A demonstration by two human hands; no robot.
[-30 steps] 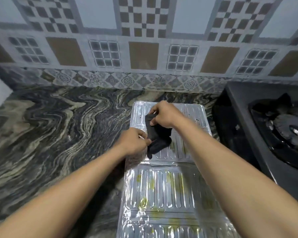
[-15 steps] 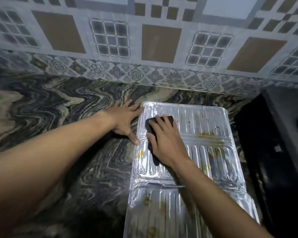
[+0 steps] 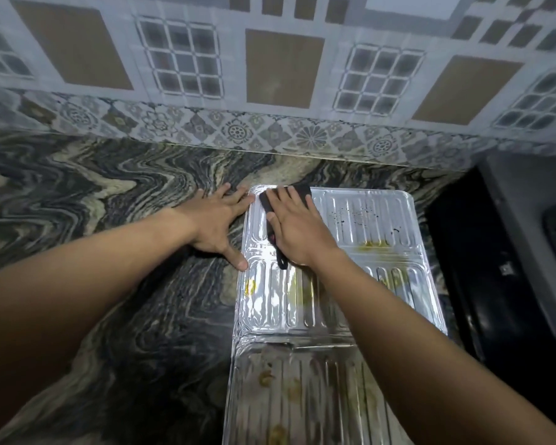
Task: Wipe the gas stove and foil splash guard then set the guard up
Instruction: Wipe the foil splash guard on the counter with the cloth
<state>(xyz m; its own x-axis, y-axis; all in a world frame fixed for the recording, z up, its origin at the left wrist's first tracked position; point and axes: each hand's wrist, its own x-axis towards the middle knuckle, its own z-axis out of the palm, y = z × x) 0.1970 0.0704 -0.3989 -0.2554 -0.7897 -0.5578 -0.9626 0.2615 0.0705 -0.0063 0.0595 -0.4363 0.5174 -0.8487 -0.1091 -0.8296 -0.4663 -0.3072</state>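
Note:
The foil splash guard (image 3: 373, 284) lies flat on the marbled counter (image 3: 109, 194), its ribbed panels spotted with yellow-green stains and dark specks. My right hand (image 3: 297, 229) presses a dark cloth (image 3: 299, 191) flat onto the guard's far left corner, fingers spread over it. My left hand (image 3: 217, 221) lies open on the counter, fingers apart, its thumb and fingertips touching the guard's left edge. The black gas stove (image 3: 527, 239) shows only at the right edge, partly cut off.
A patterned tile wall (image 3: 283, 69) rises right behind the counter, close to the guard's far edge. The stove's dark side stands just right of the guard. The counter stretches out to the left.
Both hands held the bunched cloth above the guard; now the right hand presses it flat and has slid it to the far left corner. The left hand let go and rests beside the guard.

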